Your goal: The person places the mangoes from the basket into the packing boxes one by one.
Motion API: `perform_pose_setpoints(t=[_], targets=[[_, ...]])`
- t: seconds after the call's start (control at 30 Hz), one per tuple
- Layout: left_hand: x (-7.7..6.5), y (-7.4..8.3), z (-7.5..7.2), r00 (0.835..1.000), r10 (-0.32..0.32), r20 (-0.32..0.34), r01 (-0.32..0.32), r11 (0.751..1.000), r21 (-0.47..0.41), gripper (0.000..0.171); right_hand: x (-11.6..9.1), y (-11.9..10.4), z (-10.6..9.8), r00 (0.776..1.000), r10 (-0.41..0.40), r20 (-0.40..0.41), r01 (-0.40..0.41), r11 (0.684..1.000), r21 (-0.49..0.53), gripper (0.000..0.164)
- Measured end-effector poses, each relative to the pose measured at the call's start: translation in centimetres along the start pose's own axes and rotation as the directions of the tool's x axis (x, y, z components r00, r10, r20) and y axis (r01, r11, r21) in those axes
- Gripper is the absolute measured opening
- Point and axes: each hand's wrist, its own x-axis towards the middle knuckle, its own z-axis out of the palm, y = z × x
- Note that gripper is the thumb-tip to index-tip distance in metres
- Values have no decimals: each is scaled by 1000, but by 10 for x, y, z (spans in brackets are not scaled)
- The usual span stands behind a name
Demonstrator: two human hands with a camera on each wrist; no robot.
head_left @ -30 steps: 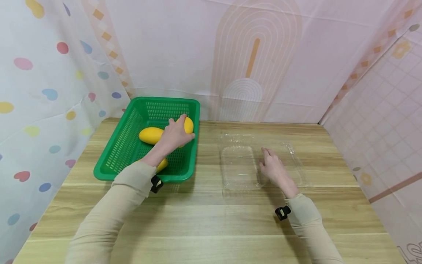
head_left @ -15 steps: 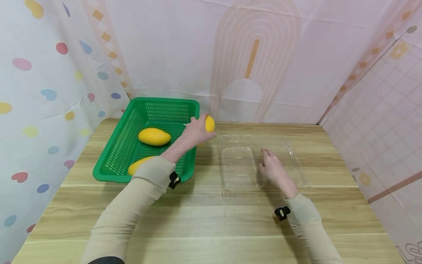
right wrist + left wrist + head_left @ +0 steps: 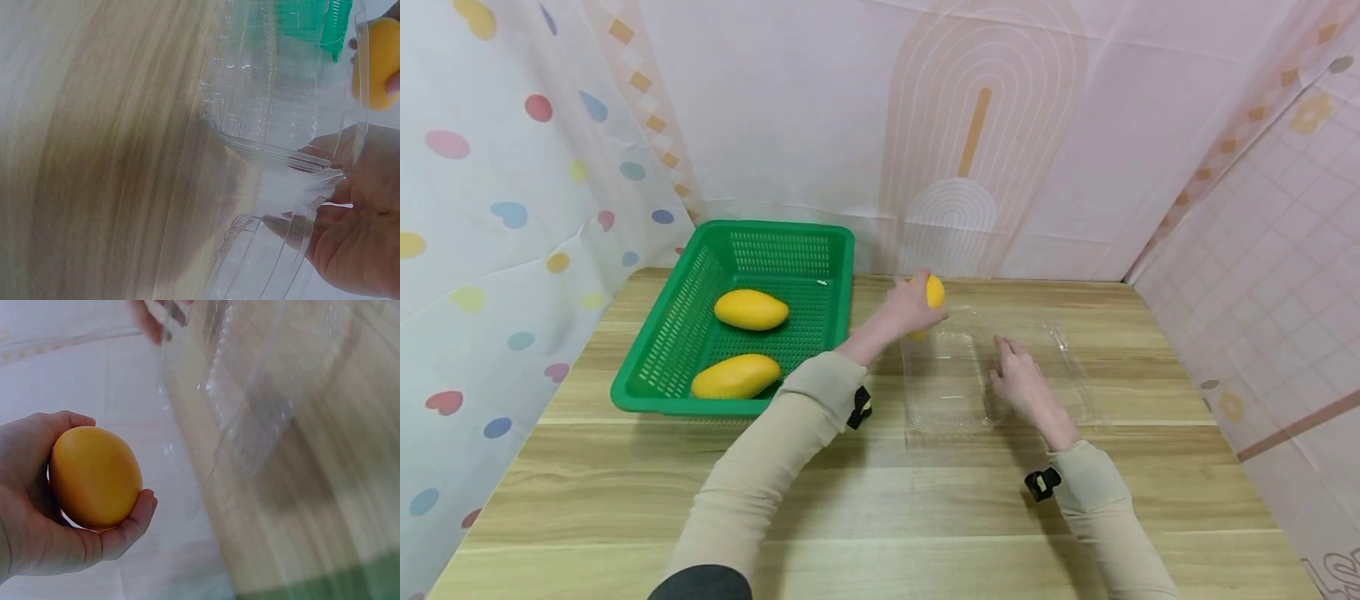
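Observation:
In the head view my left hand (image 3: 913, 308) grips a yellow mango (image 3: 935, 292) above the far left part of a clear plastic clamshell box (image 3: 943, 379). The left wrist view shows thumb and fingers curled round this mango (image 3: 97, 478). The box lies opened out on the table, its two halves side by side. At the fold between them, my right hand (image 3: 1024, 383) holds the plastic; in the right wrist view its thumb and fingers lie on either side of the hinge, partly behind the plastic. Two more mangoes (image 3: 751, 310) lie apart in the green basket (image 3: 655, 333).
The green basket stands at the left on the wooden table (image 3: 865, 517). A patterned cloth (image 3: 775, 108) hangs along the table's back edge, with further cloth walls at both sides.
My left hand has lifted the mango out of the basket and carried it right, over the clear box. The right hand and the box have stayed in place.

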Motion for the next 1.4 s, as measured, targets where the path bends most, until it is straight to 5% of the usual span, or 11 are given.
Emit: perform_pose_setpoints(t=[0.73,1.1,1.4], targets=[[2,5,82,995,-80,57,83,994,-64,79,0,-3,0,1000,-1,7,1,1000,-22,62],[3,6,94,995,-79,66,82,996,-48,81,1,-2,2,1000,-25,-8,25,999,-24,62],[3,10,93,996,-38,82,40,999,-14,65,1,-2,0,1000,-26,-9,25,999,-29,62]])
